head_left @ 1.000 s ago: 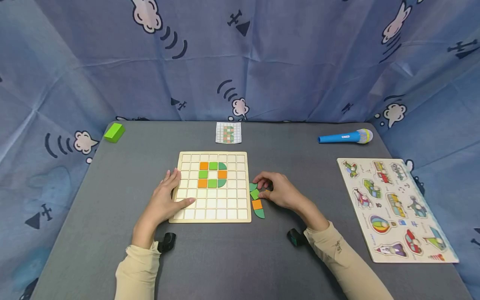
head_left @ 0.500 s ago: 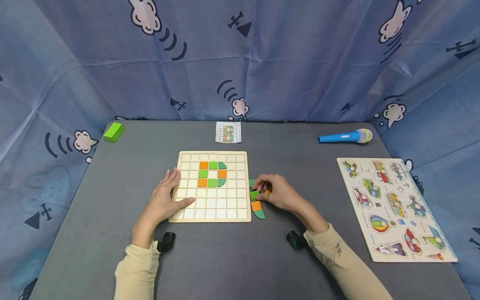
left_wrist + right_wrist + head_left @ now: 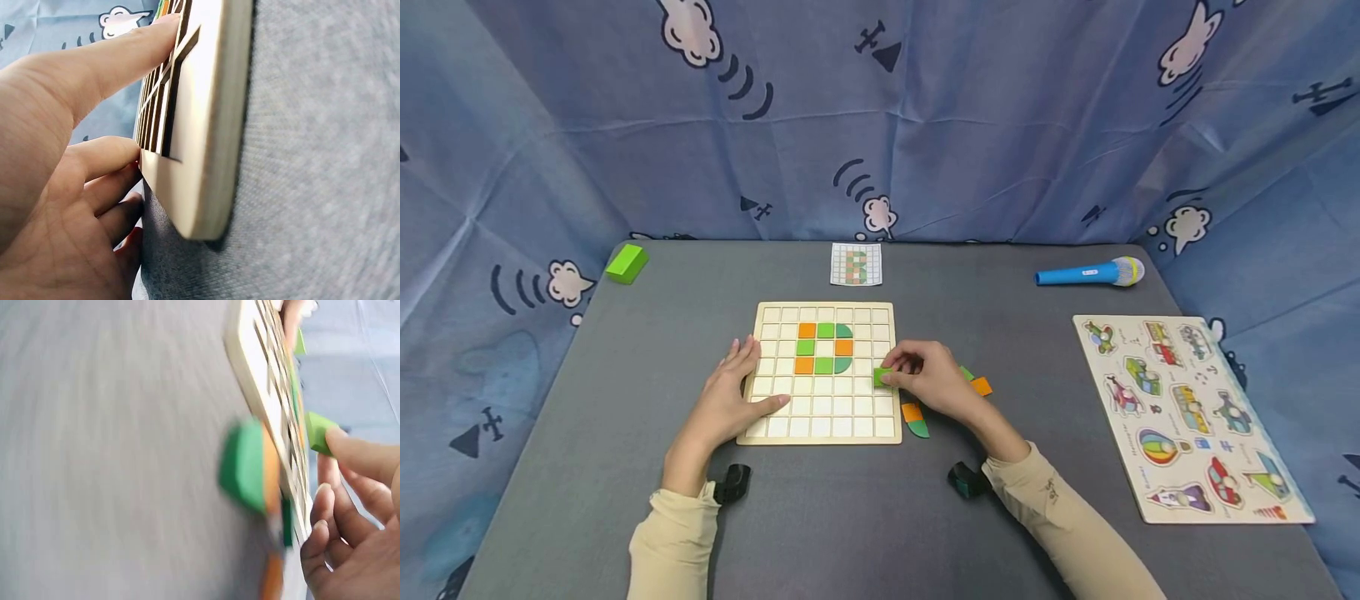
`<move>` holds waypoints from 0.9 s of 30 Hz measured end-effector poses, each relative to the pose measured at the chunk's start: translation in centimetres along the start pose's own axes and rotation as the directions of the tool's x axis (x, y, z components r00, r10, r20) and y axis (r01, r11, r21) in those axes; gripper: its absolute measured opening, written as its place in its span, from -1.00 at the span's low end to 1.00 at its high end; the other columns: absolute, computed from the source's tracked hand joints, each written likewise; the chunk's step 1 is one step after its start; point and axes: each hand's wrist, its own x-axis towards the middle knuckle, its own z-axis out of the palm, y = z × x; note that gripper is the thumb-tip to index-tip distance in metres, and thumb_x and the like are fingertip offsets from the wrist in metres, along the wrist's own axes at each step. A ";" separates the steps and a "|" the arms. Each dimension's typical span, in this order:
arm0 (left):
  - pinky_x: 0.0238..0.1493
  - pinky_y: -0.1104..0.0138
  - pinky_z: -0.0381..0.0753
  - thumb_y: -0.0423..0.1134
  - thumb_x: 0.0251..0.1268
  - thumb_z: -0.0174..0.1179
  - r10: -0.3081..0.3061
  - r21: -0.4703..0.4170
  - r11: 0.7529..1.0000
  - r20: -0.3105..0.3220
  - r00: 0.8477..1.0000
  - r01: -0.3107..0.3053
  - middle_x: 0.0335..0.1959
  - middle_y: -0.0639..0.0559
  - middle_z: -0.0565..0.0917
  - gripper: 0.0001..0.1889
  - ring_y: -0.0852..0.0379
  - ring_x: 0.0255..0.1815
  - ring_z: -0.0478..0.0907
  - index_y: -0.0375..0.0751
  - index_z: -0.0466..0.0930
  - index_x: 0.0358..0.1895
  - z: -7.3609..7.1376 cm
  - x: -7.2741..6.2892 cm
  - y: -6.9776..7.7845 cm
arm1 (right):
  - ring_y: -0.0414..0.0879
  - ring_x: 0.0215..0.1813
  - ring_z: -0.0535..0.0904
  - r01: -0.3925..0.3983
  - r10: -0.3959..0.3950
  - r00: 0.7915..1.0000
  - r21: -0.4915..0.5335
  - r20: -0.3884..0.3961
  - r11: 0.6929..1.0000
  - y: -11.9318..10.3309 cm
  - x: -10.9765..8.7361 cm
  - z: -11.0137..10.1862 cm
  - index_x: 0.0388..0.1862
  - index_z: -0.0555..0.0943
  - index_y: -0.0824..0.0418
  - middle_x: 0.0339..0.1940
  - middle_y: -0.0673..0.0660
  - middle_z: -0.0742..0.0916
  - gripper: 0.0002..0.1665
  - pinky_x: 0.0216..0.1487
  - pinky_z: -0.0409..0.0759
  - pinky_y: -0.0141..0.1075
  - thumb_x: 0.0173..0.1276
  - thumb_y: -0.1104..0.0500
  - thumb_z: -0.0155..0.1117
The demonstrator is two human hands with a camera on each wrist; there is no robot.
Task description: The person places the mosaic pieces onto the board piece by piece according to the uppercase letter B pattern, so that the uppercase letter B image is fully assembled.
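Observation:
The wooden grid board [image 3: 865, 429] lies mid-table, with orange, green and dark-green tiles [image 3: 825, 365] set in a ring in its upper part. My left hand [image 3: 722, 400] steadies the board's left side, thumb laid over the face and fingers along the edge. Thumb and fingertips of my right hand [image 3: 928, 377] pinch a small green square block [image 3: 317, 432] over the board's right edge. Beside that edge lie an orange square [image 3: 912, 412] and a dark-green quarter-round piece [image 3: 919, 429]. Another orange piece [image 3: 981, 386] and a green one [image 3: 966, 372] show from behind the right hand.
A small pattern card [image 3: 856, 265] lies behind the board. At the back left sits a green block [image 3: 627, 264]; a blue toy microphone [image 3: 1090, 273] is at the back right. A picture puzzle board [image 3: 1195, 421] covers the right side of the table.
My right hand has picked up the green square block from the loose pieces and carried it left over the board's edge. The left hand stays in place.

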 end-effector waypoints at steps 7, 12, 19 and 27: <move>0.69 -0.33 -0.10 -0.01 0.30 0.51 -0.002 -0.009 1.000 -0.001 1.000 0.002 0.77 -0.22 -0.02 0.08 -0.29 0.80 -0.19 -0.39 0.03 0.68 0.1 0.0 0.1 | -0.20 -0.43 0.60 -0.003 0.004 1.000 0.017 -0.009 1.000 -2.0 1.2 3.9 -0.21 0.81 0.22 -0.37 0.09 0.81 -0.95 -0.36 0.56 -0.41 0.40 0.25 0.51; 0.69 -0.33 -0.09 -0.03 0.29 0.52 -0.016 -0.026 1.000 -0.011 1.000 0.016 0.77 -0.22 -0.02 0.08 -0.30 0.80 -0.19 -0.37 0.02 0.68 0.0 0.0 0.0 | -0.24 -0.41 0.61 0.035 -0.035 0.999 -0.013 0.007 0.999 -3.7 2.3 6.0 -0.24 0.81 0.23 -0.37 0.08 0.81 -0.95 -0.35 0.57 -0.43 0.43 0.25 0.48; 0.68 -0.33 -0.07 -0.03 0.30 0.52 -0.017 -0.015 1.000 -0.008 1.000 0.016 0.77 -0.21 -0.03 0.08 -0.30 0.80 -0.19 -0.37 0.02 0.69 -0.2 0.0 0.1 | -0.25 -0.42 0.55 0.025 -0.023 0.999 -0.075 0.027 0.997 -5.3 3.9 8.1 -0.29 0.80 0.13 -0.39 0.01 0.80 -0.93 -0.34 0.50 -0.44 0.44 0.22 0.48; 0.69 -0.32 -0.09 -0.03 0.29 0.52 -0.016 -0.014 1.000 -0.002 1.000 0.016 0.77 -0.23 -0.03 0.08 -0.30 0.80 -0.19 -0.38 0.03 0.68 -0.2 0.0 0.3 | -0.22 -0.25 0.57 0.008 -0.006 1.000 -0.187 0.014 0.982 -5.6 4.2 9.0 -0.39 0.82 0.08 -0.35 -0.05 0.77 -0.88 -0.20 0.55 -0.36 0.38 0.20 0.54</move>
